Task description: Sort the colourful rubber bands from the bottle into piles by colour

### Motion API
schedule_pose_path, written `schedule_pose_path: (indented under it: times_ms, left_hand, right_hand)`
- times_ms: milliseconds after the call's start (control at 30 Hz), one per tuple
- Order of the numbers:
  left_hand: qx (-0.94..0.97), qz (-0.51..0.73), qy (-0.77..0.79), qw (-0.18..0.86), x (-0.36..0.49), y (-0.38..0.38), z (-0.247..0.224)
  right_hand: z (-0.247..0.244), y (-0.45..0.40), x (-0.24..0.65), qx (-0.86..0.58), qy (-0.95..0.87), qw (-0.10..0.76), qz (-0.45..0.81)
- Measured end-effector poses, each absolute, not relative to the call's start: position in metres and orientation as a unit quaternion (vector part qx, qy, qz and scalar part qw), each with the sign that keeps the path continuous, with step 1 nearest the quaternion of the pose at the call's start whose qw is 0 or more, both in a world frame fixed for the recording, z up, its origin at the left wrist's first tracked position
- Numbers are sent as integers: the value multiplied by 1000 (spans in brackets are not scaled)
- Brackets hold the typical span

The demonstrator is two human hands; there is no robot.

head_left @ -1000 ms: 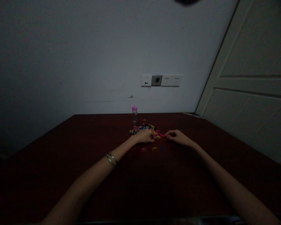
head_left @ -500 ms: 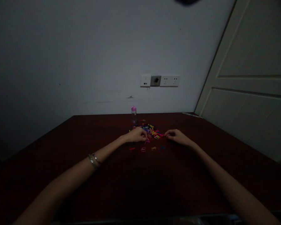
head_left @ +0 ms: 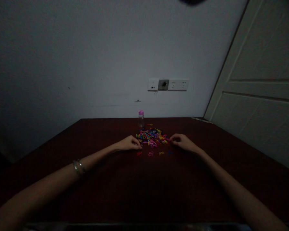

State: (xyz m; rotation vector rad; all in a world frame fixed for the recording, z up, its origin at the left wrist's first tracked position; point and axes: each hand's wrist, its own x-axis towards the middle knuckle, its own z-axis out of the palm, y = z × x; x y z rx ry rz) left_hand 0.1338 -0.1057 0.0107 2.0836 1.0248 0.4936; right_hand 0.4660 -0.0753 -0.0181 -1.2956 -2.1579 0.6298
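Observation:
A heap of small coloured bands (head_left: pixel 153 135) lies on the dark red table (head_left: pixel 144 189). My left hand (head_left: pixel 131 143) is at the heap's left front edge, its fingers pinched together on something too small to make out. At the heap's right edge, my right hand (head_left: pixel 181 141) pinches a pink-red band (head_left: pixel 169 139). In front of the heap lies a row of small groups: red (head_left: pixel 139 154), pink (head_left: pixel 150 154), yellow (head_left: pixel 161 153) and blue (head_left: pixel 170 153).
A small clear bottle with a pink cap (head_left: pixel 141 119) stands behind the heap. Beyond the table is a pale wall with a row of sockets (head_left: pixel 168 85). A white panelled door (head_left: pixel 257 86) is at the right.
My left hand has moved left, off the heap's front, uncovering more of the bands. My right hand has stayed at the heap's right edge. The view has shifted slightly.

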Motion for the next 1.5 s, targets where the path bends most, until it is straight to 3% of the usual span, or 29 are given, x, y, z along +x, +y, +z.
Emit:
schedule_pose_path:
  times_ms: [267,467,767,1100,1500]
  left_hand:
    - [676,386,517,355,122,-51,-17]
    - [610,474,552,314,128,-23,-33]
    - [576,522,541,321,127,-14,-35]
    - [554,543,517,362,127,-14,-40]
    - [568,539,514,351,128,-19,-36]
  right_hand:
    - [-3,-90,421,-398,-850,230,259]
    - [9,-98,385,-363,-907,165,137]
    - [-3,-86,371,-335,-927,149,83]
    - [-8,-88,379,-335,-901,226,160]
    - [-11,-94,379,-338,-924,177,42]
